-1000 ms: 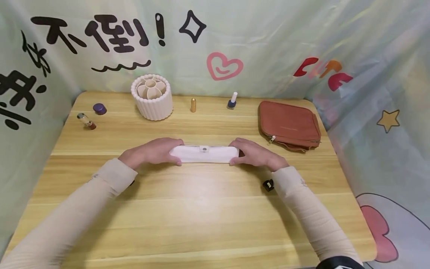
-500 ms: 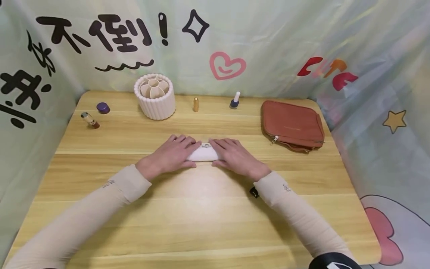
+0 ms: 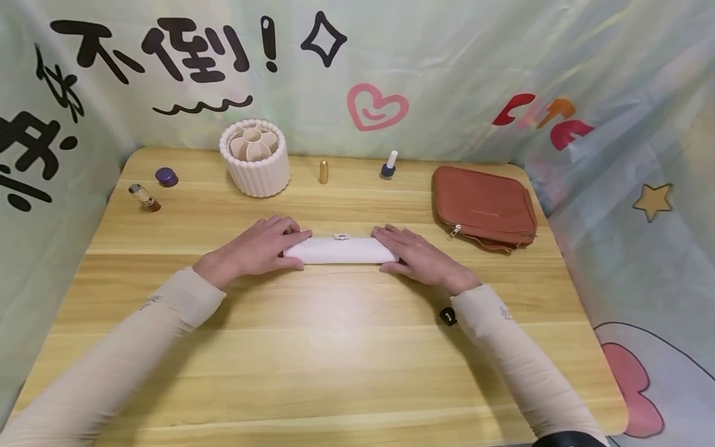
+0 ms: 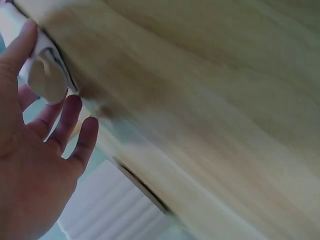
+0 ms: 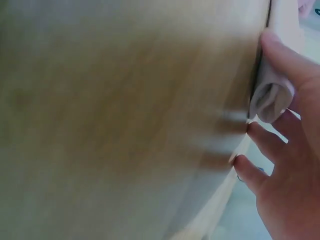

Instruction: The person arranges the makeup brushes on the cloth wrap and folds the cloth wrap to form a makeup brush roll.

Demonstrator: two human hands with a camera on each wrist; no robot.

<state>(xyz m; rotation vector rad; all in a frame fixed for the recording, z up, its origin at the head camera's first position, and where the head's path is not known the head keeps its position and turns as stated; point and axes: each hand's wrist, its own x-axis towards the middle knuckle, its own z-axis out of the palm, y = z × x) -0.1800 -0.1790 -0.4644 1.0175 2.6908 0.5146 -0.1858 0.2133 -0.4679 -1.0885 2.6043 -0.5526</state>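
Note:
A white rolled-up pouch [image 3: 341, 252] with a small snap tab [image 3: 341, 236] on its far side lies crosswise on the wooden table [image 3: 335, 372]. My left hand [image 3: 254, 249] grips its left end, thumb along the near edge and fingers on the far side. At the opposite end my right hand [image 3: 421, 257] grips it the same way. The left wrist view looks into the open end of the roll [image 4: 47, 80], just beside the thumb. Layers curled inside the other end [image 5: 272, 100] show in the right wrist view.
Along the back stand a ribbed white holder [image 3: 256, 171], a gold tube [image 3: 324, 172] and a dark blue nail polish bottle [image 3: 388, 167]. A brown zip case [image 3: 483, 205] lies at right. A lipstick [image 3: 144, 197] and purple lid [image 3: 166, 177] are at left.
Both hands slid inward along the pouch, then moved back out to its ends. The snap tab, earlier on the upper front, now sits at the far edge.

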